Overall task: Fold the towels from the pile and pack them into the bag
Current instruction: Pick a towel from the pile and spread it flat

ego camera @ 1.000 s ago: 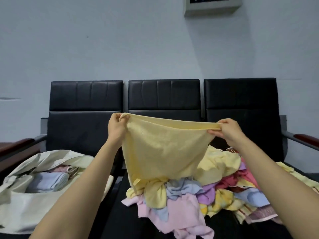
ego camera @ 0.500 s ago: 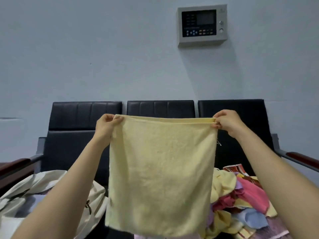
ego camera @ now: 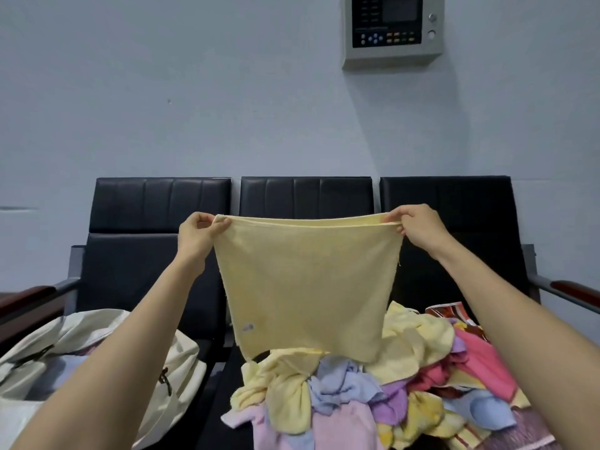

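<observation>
A pale yellow towel (ego camera: 305, 284) hangs spread out in front of me. My left hand (ego camera: 198, 235) pinches its top left corner and my right hand (ego camera: 418, 227) pinches its top right corner. Its lower edge hangs just above the pile of towels (ego camera: 406, 394), a heap of yellow, pink, blue and purple cloth on the middle and right seats. The cream bag (ego camera: 97, 352) lies open on the left seat, partly behind my left forearm, with folded cloth showing inside.
A black three-seat bench (ego camera: 156, 254) with dark wooden armrests (ego camera: 26, 297) stands against a pale wall. A grey control panel (ego camera: 394, 30) hangs on the wall above, to the right.
The towel was lifted off the pile and stretched out flat. Since half a second ago my hands have come a little lower with it, and its lower edge hangs near the pile.
</observation>
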### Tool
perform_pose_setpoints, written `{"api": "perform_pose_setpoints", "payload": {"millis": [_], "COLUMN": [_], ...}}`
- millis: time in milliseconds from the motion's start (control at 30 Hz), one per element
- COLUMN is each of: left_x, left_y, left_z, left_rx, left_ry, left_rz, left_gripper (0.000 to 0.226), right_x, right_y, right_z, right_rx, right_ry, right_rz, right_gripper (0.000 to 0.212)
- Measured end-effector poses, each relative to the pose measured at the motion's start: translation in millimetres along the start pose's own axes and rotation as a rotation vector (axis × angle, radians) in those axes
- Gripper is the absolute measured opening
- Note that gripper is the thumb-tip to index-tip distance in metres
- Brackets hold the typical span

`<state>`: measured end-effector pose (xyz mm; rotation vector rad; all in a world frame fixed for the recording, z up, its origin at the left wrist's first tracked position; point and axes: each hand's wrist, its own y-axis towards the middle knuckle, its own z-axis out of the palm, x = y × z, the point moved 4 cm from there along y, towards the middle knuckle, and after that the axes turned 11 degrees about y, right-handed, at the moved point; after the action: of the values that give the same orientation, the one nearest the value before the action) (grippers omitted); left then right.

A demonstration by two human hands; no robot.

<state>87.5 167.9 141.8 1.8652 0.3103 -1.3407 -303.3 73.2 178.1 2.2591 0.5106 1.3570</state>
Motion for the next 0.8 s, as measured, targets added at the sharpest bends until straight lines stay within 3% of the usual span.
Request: {"api": "perform_pose_setpoints", "payload": {"millis": [233,367,533,700,800], "left_x": [-2.1,-10.9,-3.9,17.7,14.2], "left_y": [-6.8,-6.5,-1.4,8.4,19.4], "left_z": [-13.5,-13.6,-5.4,11.8,11.0], "left_rx": [-0.038,0.039,0.170,0.059,-0.032], "left_ry": [0.021,0.030,0.111,0.428,0.240], "left_rz": [-0.015,0.055,0.043,0.037,-0.017], "left_gripper": [0.027,0.029,0.024,0.021,0.016], "right_x": [5.3,6.0,-7.3,-25.8,-14.3], "right_y": [-17.6,-13.7,-6.5,3.8,11.1], "right_z": [-0.7,-17.1,-18.4,10.8,18.4], "right_rx": [0.182,0.062,0.063,-0.016,-0.152], "right_ry": [-0.102,0.023,0.053,0.018,0.098], "right_rz": [-0.153,-0.144,-0.034,0.071,0.000], "right_gripper": [0.011,0.012,0.014,0.012,0.009]}}
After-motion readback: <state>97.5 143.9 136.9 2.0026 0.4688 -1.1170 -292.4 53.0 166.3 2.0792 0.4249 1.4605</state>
